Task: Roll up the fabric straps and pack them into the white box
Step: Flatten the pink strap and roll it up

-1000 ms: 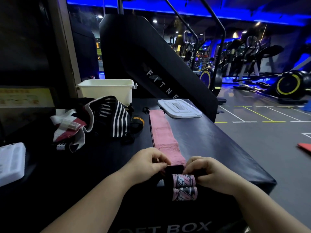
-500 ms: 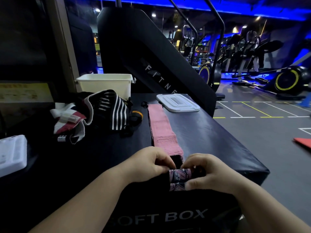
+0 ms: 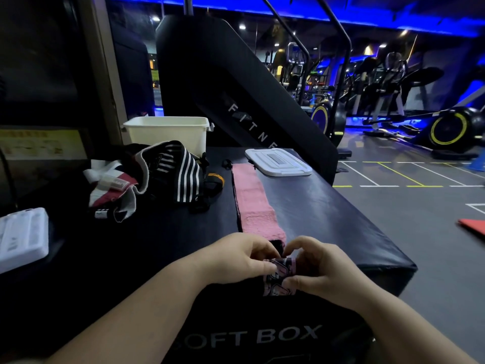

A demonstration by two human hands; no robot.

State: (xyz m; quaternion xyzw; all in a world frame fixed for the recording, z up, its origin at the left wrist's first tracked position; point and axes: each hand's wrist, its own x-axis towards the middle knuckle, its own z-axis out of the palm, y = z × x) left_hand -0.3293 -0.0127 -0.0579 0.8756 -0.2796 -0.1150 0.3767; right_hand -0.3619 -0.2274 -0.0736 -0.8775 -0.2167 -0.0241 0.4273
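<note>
This is a gym. The fingers [image 3: 304,244], pinching a pink strap [image 3: 252,200], work on top of a padded black block [image 3: 328,206] whose face just below them reads "SOFT BOX". Beyond the fingers and slightly to their left rises a tall black stair-climbing machine [image 3: 210,74] lettered "FITNE", with curved handrails. Farther off, up and to the right of the fingers, stands a row of cardio machines [image 3: 388,74], and a yellow-rimmed flywheel [image 3: 448,130] shows at the far right. The grey floor [image 3: 393,232] right of the fingers carries painted white and yellow lines [image 3: 393,174]. Blue strip lighting [image 3: 288,11] runs along the ceiling high above.
</note>
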